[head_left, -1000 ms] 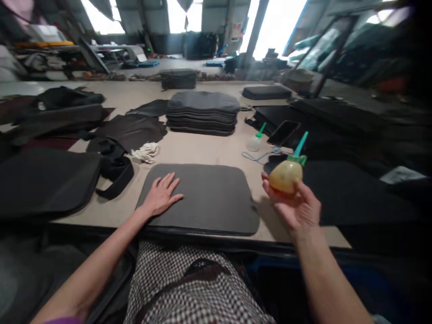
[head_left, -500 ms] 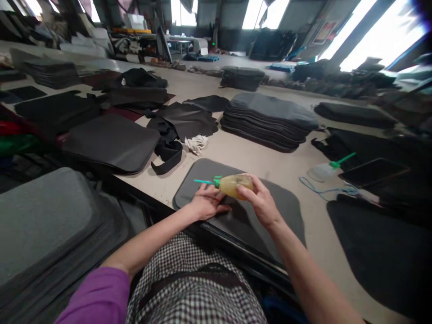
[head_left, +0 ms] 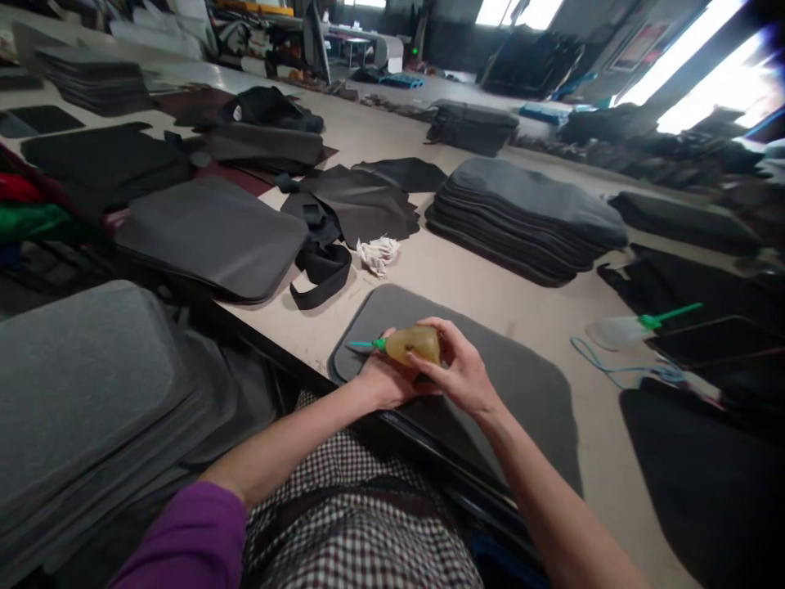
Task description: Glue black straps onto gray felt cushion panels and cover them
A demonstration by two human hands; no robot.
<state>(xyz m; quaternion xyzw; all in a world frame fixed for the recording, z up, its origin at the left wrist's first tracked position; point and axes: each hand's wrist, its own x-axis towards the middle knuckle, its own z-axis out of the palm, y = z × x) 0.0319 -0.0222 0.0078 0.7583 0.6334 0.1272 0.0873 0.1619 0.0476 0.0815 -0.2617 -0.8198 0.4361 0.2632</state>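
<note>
A grey foam pad [head_left: 515, 384] with rounded corners lies on the table right in front of me. Over its near left corner my right hand [head_left: 459, 372] is closed round a yellowish squeeze bottle [head_left: 414, 344] with a green nozzle. The bottle lies on its side and the nozzle points left toward the pad's edge. My left hand [head_left: 383, 382] sits just under the bottle on the pad, fingers curled, touching the bottle from below.
A stack of grey pads [head_left: 527, 217] stands behind. Black leather pieces [head_left: 361, 200], a strap [head_left: 322, 274] and a white rag [head_left: 377, 252] lie to the left. A second green-nozzled bottle [head_left: 631, 327], a blue cord [head_left: 619, 372] and a phone [head_left: 699, 339] lie right. More pads [head_left: 91, 384] stack at near left.
The bottle came from my raised right hand at the right down to the pad's near left corner, tipped on its side. My left hand curled under it. The view swung left.
</note>
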